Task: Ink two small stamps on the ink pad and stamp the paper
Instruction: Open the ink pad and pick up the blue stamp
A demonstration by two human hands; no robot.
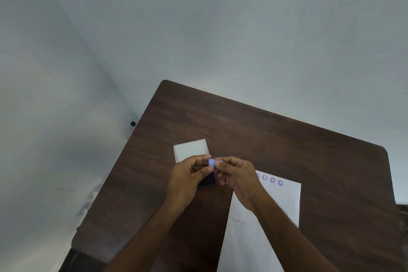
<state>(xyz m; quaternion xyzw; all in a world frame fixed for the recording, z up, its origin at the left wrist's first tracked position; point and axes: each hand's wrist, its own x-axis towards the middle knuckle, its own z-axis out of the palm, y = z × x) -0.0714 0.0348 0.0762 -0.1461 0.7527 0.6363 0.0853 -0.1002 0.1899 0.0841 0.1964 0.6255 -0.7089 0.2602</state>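
Observation:
My left hand [187, 174] and my right hand [237, 174] meet above the table, and both pinch a small light-blue stamp [211, 162] between their fingertips. Just below the hands lies a dark ink pad [208, 180], mostly hidden by my left fingers. The white paper [284, 201] lies to the right under my right forearm. It carries a row of several purple smiley prints [272, 180] near its far edge. Whether a second stamp sits in my right fingers I cannot tell.
A white square lid or tray [191, 149] rests on the dark wooden table [265, 130] just behind my left hand. Pale walls close in behind and to the left. A small black knob [132, 123] shows on the left wall near the table's edge.

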